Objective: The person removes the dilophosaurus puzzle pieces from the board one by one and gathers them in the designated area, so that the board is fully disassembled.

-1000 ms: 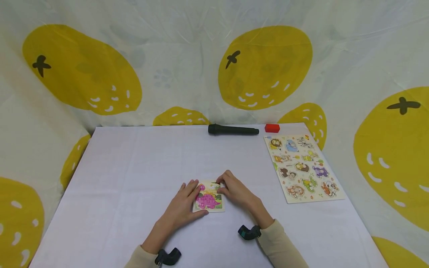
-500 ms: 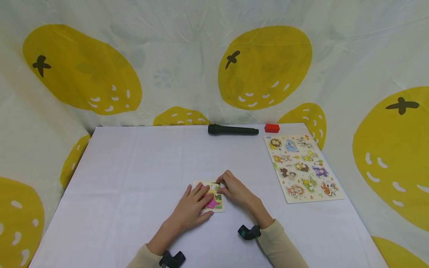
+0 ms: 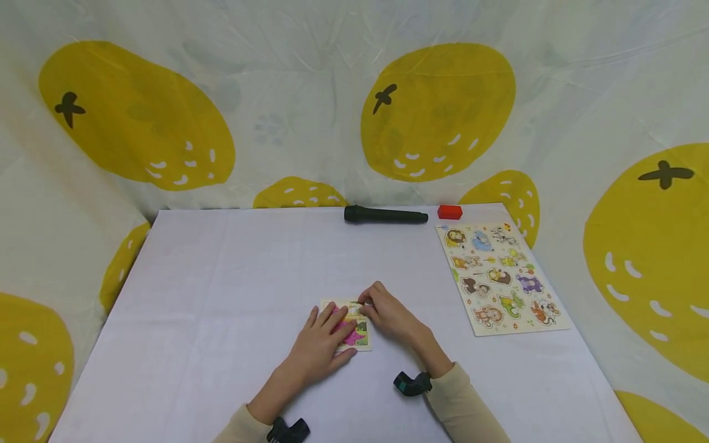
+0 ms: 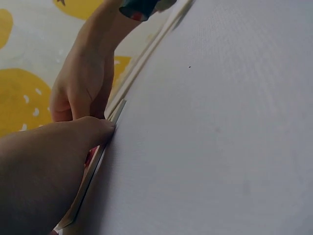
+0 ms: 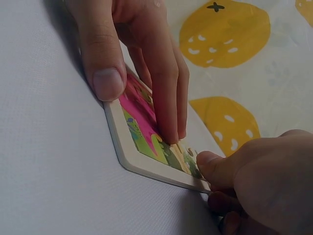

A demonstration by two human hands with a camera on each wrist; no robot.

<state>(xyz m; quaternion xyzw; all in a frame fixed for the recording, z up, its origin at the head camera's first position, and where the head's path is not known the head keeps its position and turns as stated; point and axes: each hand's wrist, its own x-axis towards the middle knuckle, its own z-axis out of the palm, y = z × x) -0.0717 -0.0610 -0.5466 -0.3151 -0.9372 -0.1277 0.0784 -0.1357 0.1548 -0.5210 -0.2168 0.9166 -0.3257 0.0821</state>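
Clock centred on the jigsaw, 12 = far side. One backdrop, pale with yellow fruit prints, behind one white-covered table. One animal board flat at 2:30, near the table's edge; I count eleven figures on it. Two hands, both on the jigsaw. Left hand comes in from 8 o'clock, fingers extended and spread wide, tips on the picture face, thumb on the rim at 6; not gripping. Right hand comes in from 4, narrow, fingers curled, at the corner between 1 and 2; the right wrist view has its thumb on top of the rim. Fingers there are in shadow below the edge, but it reads as a pinch on the jigsaw. One jigsaw, square, pale frame, pink-and-green picture, flat on the cloth and partly covered by the left hand. One black microphone-shaped stick lying at the table's back edge, between 12 and 1. Two black wrist units: left one at 7, right one just past 4. One red block at 1:30, just beside the stick's thin end.
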